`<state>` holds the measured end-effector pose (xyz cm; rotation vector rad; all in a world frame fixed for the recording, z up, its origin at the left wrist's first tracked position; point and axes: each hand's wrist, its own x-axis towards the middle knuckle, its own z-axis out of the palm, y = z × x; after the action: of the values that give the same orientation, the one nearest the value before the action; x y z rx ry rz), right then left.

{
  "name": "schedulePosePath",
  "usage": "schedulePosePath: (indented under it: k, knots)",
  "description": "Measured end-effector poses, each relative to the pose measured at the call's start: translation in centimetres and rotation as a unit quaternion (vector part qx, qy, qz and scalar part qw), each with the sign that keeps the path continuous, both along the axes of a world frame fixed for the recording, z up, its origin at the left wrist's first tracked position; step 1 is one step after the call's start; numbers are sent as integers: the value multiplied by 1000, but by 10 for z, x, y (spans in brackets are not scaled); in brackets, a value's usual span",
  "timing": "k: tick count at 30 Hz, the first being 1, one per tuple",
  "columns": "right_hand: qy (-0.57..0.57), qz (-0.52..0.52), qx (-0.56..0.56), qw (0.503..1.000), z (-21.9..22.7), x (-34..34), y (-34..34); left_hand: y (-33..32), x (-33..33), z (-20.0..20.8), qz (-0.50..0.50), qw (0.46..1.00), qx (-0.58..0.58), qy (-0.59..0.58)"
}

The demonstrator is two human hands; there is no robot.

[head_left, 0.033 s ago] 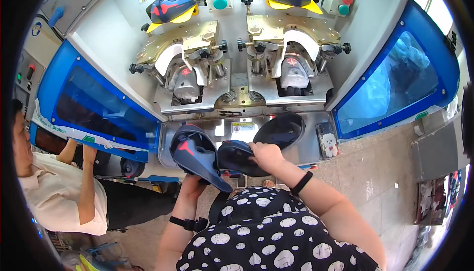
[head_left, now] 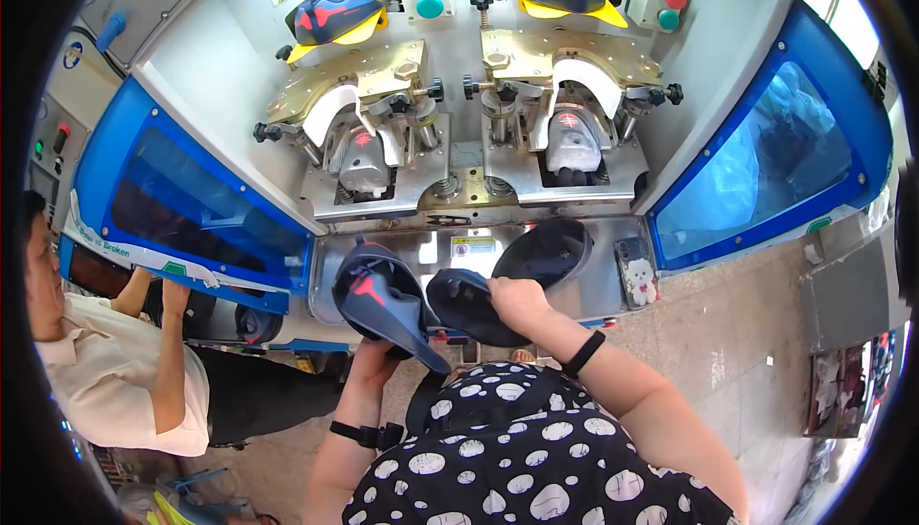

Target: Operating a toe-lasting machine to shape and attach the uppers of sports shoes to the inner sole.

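Observation:
My left hand [head_left: 380, 357] holds a blue shoe upper [head_left: 378, 297] with red marks from below, most of its fingers hidden behind it. Right beside it, my right hand [head_left: 522, 306] grips the edge of a dark, hollow, shoe-shaped piece [head_left: 458, 301], thumb on top. The two pieces are close together over the front of a metal tray [head_left: 330, 281]. A black oval, bowl-like thing [head_left: 543, 255] lies on the tray just beyond my right hand.
Ahead stands a two-station press with brass-coloured clamps [head_left: 359, 75] and grey heel forms [head_left: 366, 173]. Blue-and-red shoe uppers [head_left: 335, 16] sit above. Blue doors [head_left: 206, 204] flank it. A phone [head_left: 636, 271] lies at the tray's right end. Another person [head_left: 124, 362] works at left.
The dark piece in my right hand has tipped slightly, showing more of its hollow side. Both hands keep their hold.

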<state>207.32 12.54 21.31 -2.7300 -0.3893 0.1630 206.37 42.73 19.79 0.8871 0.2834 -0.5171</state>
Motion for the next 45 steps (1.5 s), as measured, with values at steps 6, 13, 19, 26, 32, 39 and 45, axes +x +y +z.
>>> schedulePosePath:
  k: [6, 13, 19, 26, 32, 39, 45]
  knots:
    - [-47, -212, 90, 972, 14, 12, -8, -11, -11, -2, 18, 984, 178, -24]
    - [-103, -244, 188, 946, -17, 31, -33, -92, 52, 1, 3, 968, 243, -70]
    - [-61, -265, 285, 919, 29, -34, -34, -102, 49, -32, 15, 973, 227, -31]
    - [0, -264, 198, 944, 10, -24, -23, -87, 83, -19, 43, 943, 308, 122]
    - [-45, -187, 193, 962, 19, -9, -12, -45, 116, -64, 237, 690, 684, -21]
    - [-50, -168, 126, 976, 25, 33, 17, 22, 111, -103, 101, 806, 583, -31]
    - [-38, -207, 87, 974, 11, 38, 12, 66, 70, -52, 191, 946, 259, -40]
